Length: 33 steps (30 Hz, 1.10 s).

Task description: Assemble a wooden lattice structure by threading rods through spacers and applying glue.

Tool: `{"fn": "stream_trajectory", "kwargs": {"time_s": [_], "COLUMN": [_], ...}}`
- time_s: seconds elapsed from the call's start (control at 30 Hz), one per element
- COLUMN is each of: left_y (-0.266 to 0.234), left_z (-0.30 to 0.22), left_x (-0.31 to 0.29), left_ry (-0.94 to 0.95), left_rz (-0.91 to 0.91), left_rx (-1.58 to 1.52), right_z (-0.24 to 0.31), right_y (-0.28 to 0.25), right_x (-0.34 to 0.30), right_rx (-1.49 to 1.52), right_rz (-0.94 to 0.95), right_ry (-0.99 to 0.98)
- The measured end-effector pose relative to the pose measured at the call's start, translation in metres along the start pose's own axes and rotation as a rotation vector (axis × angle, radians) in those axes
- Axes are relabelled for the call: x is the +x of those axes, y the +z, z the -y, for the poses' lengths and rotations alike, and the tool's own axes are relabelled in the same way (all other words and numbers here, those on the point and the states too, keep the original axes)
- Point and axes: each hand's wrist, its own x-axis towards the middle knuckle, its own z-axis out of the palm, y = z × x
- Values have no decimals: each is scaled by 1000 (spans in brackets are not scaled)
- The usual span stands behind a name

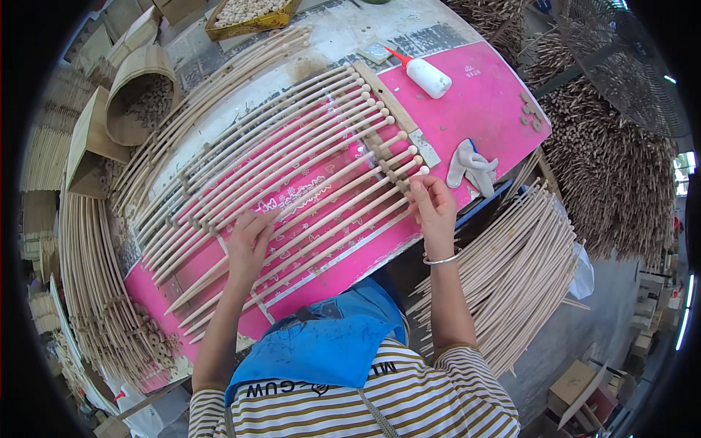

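Note:
Pale wooden sticks (314, 157) lie side by side across a pink printed sheet (467, 80), their tapered ends toward the lower left. Round wooden balls (389, 120) cap their upper right ends. Small wooden rings (390, 175) sit on some sticks below the balls. My left hand (248, 241) is closed, fingertips pinched at one stick, though the contact is partly hidden. At the right end of the nearest sticks, my right hand (432, 208) is closed in a pinch just under a pale ball (424, 170); its fingers hide the exact hold.
Beyond the row lie a white glue bottle (429, 77) with a red tip and a white glove (471, 166). A wooden strip (383, 95) borders the ball ends. Loose sticks (504, 270) fill the right side. At left stands a container (146, 95) of small pieces; a yellow crate (248, 25) holds balls.

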Motion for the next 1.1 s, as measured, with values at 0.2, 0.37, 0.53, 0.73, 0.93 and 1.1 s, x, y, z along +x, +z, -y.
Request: {"fn": "stream_trajectory", "kwargs": {"time_s": [0.2, 0.37, 0.53, 0.73, 0.93, 1.1], "left_y": [7, -5, -41, -30, -53, -67], "left_z": [-2, -3, 22, 55, 27, -25], "left_x": [0, 3, -5, -8, -33, -77], "left_ry": [-11, 91, 72, 124, 229, 211], "left_rz": [-32, -111, -95, -144, -277, -224], "left_rx": [60, 265, 522, 519, 527, 510], "right_z": [-8, -6, -15, -21, -22, -25], "right_y": [1, 1, 4, 34, 92, 145], "right_x": [-3, -11, -20, -29, -49, -65], "right_rx": [-3, 5, -35, -128, -149, 392], "right_rz": [41, 76, 142, 262, 550, 587], "right_ry": [-54, 6, -17, 7, 74, 393]}}
